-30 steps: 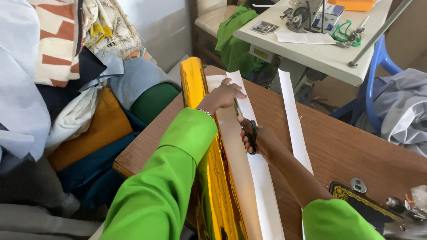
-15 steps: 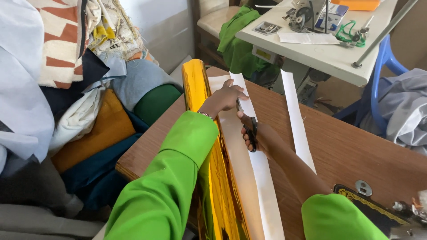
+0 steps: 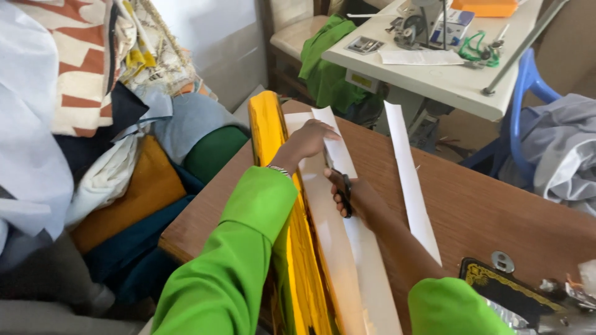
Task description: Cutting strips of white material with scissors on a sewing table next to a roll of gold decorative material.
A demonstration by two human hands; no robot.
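A long strip of shiny yellow fabric (image 3: 268, 127) lies along the brown wooden table (image 3: 484, 205), with a white strip of stiff lining (image 3: 338, 152) on top of it. My left hand (image 3: 308, 140) presses flat on the white strip near its far end. My right hand (image 3: 354, 195) grips black-handled scissors (image 3: 343, 186), whose blades point away from me into the white strip just beside my left hand. Both my sleeves are bright green.
A separate cut white strip (image 3: 410, 180) lies to the right on the table. A black sewing machine base (image 3: 496, 285) sits at the near right. Piled fabrics (image 3: 124, 161) fill the left. Behind stand a white sewing table (image 3: 447, 68) and a blue chair (image 3: 528, 87).
The scissors and my right hand have crept slightly forward along the white strip. My left hand stays pressed on it. The camera has shifted a little.
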